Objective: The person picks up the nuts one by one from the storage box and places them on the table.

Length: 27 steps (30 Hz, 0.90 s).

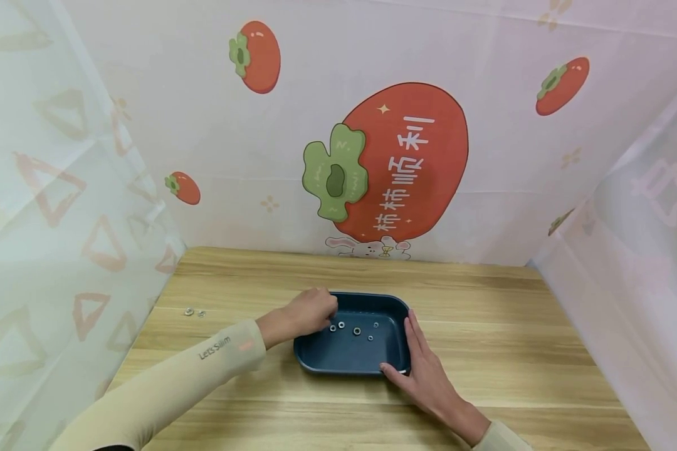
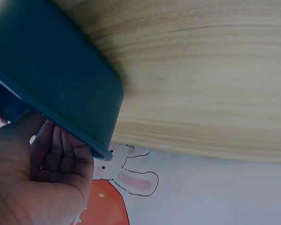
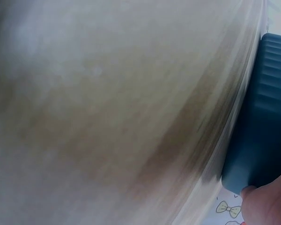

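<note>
A dark blue rectangular tray [image 1: 338,366] lies on the wooden table, with several small metal nuts [image 1: 356,331] on its floor. My left hand [image 1: 310,311] reaches over the tray's left end, fingers curled and fingertips down inside. In the left wrist view those fingers [image 2: 68,157] bend in under the tray rim [image 2: 61,123]; whether they pinch anything is hidden. At the right end, my right hand [image 1: 429,374] holds the tray's near corner, thumb over the front rim and fingers along the right side. The right wrist view shows the tray's outer wall [image 3: 260,131] beside part of that hand [image 3: 269,201].
Two small metal pieces, one a ring-shaped nut [image 1: 188,311], lie on the table [image 1: 485,326] at the far left. A white cloth backdrop [image 1: 214,138] with printed persimmons rises behind the table, and hanging cloths [image 1: 79,207] close both sides.
</note>
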Motion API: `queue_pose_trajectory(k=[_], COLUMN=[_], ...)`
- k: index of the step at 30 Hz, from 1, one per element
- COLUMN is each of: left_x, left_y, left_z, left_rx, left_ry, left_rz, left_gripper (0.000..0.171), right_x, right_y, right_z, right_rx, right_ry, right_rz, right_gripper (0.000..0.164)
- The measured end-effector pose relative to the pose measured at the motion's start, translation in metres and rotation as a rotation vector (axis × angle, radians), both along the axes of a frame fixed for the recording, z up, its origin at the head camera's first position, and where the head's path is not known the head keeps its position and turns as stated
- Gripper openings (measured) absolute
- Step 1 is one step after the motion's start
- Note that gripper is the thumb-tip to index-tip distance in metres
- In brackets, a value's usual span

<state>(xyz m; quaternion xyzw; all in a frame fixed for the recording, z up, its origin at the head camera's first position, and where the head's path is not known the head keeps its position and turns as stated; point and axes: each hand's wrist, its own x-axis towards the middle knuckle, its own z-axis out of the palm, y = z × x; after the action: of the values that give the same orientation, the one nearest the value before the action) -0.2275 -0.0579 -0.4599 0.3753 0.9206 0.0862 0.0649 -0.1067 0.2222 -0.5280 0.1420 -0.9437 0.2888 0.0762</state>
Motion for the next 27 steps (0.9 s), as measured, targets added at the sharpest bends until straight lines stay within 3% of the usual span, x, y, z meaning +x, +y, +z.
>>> queue_pose_trajectory(k=[6, 15, 27], left_x=[-0.001, 0.003, 0.002], left_y=[0.005, 0.008, 0.008], left_z=[-0.006, -0.015, -0.017], left_rx=[-0.019, -0.031, -0.064], left_ry=[0.015, 0.01, -0.004], left_rz=[-0.001, 0.013, 0.026], left_gripper=[0.025, 0.022, 0.02], right_x=[0.0, 0.001, 0.0], right_y=[0.001, 0.001, -0.001], right_z=[0.0, -0.001, 0.001], right_rx=[0.008, 0.006, -0.003], right_ry=[0.015, -0.007, -0.012], right_rz=[-0.002, -0.008, -0.005], right_gripper=[0.104, 0.105, 0.105])
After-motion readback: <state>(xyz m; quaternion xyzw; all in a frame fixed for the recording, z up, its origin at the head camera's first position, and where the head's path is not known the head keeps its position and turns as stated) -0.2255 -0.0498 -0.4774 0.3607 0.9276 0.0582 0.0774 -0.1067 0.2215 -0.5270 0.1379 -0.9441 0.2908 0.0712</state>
